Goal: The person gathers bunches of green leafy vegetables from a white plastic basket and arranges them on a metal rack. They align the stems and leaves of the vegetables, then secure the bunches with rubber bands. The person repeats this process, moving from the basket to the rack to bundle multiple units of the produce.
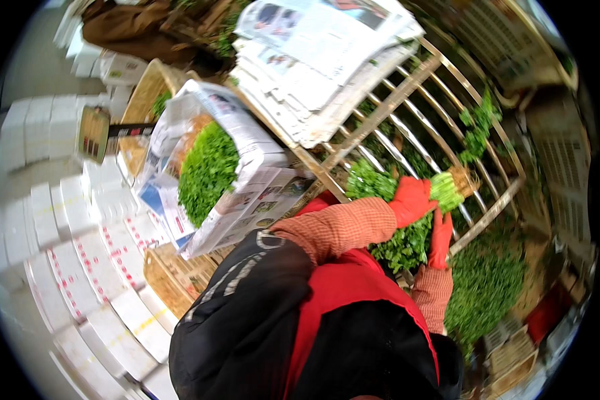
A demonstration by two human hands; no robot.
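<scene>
My left hand (412, 200), in a red glove, is closed round a bunch of leafy greens (447, 192) over a slatted metal rack (373, 127). The bunch has pale green stalks and a brown root end that points right, away from me. From below, my right hand (440, 237), also red-gloved, reaches up to the same stalks with its fingers against them; its grip is partly hidden. Green leaves (407, 245) spread out beneath my left wrist and between my arms. More leaves (370, 181) show just left of my left hand.
Stacked newspapers (320, 60) lie on the rack's far end. To the left, a newspaper-lined basket (260, 150) holds bunched greens (210, 170). White boxes (80, 267) fill the left side. Loose greens (490, 287) lie at lower right, with plastic crates (560, 167) along the right.
</scene>
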